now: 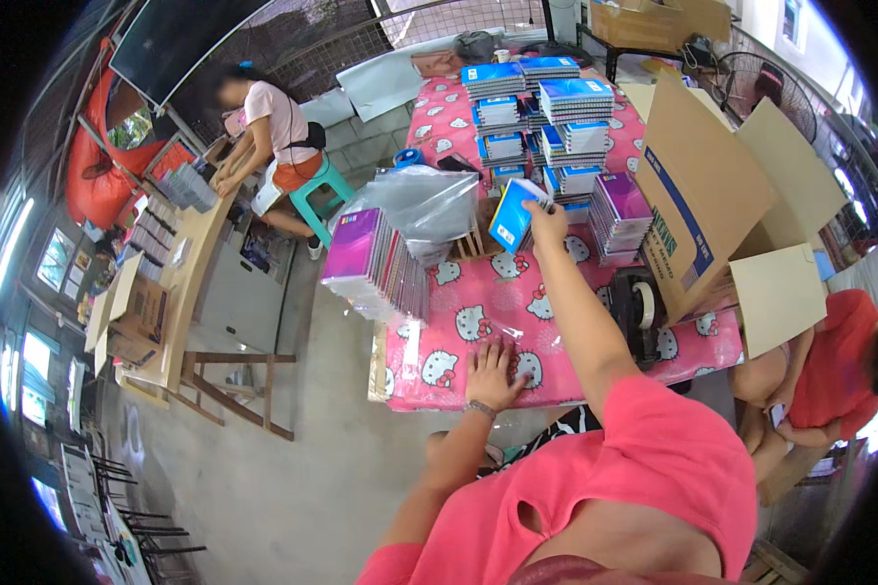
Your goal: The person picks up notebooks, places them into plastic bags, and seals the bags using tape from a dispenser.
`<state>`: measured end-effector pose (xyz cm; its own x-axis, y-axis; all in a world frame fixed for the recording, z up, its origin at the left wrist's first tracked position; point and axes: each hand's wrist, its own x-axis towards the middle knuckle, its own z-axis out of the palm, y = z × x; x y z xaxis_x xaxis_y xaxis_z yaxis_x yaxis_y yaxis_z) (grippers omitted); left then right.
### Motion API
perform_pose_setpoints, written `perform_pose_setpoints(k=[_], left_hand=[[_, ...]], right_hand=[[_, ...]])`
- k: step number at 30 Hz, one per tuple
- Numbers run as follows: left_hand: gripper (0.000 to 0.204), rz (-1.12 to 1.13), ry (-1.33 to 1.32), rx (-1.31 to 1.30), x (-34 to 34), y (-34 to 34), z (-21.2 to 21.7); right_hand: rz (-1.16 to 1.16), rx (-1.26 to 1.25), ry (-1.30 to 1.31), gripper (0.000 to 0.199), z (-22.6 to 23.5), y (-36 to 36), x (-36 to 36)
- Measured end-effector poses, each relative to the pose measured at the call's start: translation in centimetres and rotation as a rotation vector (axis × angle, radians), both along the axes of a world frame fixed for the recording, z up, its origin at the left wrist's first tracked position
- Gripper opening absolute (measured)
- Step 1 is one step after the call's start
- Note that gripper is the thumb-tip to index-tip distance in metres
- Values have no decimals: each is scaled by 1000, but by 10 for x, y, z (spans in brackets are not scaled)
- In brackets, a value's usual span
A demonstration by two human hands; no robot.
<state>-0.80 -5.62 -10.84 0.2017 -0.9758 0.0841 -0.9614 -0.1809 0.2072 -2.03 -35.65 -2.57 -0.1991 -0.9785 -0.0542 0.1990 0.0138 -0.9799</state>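
My right hand [549, 224] is stretched out over the table and grips a blue spiral notebook [509, 216] with a yellow edge; whether more than one is in the grip I cannot tell. Flat on the pink cartoon-print tablecloth [502, 317] near the front edge rests my left hand [495, 374], fingers spread and holding nothing. Beyond the held notebook stand several tall stacks of blue spiral notebooks [576, 97]. To their right is a shorter pile of purple notebooks [621, 210]. A long stack of purple-covered notebooks [376, 263] stands at the table's left edge.
Clear plastic sheets [415, 200] lie behind the left stack. A black tape dispenser [634, 317] sits beside a large open cardboard box [698, 205] on the right. One person sits on a green stool [320, 195] at a wooden bench [190, 278]; another in red [844, 361] sits at right.
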Motion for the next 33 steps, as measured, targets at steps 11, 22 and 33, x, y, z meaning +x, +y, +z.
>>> perform_pose_setpoints(k=[11,22,33], left_hand=[[101,20,401,-291,22,9,-19],[98,-160,830,-201,-11,4,26],[70,32,1477,-272,-38,0,22]], right_hand=[[989,-438,428,64,-20,155,-147],[1063,-283,190,81,-60,183,-203],[863,-133,240,89,-100,210,-176]])
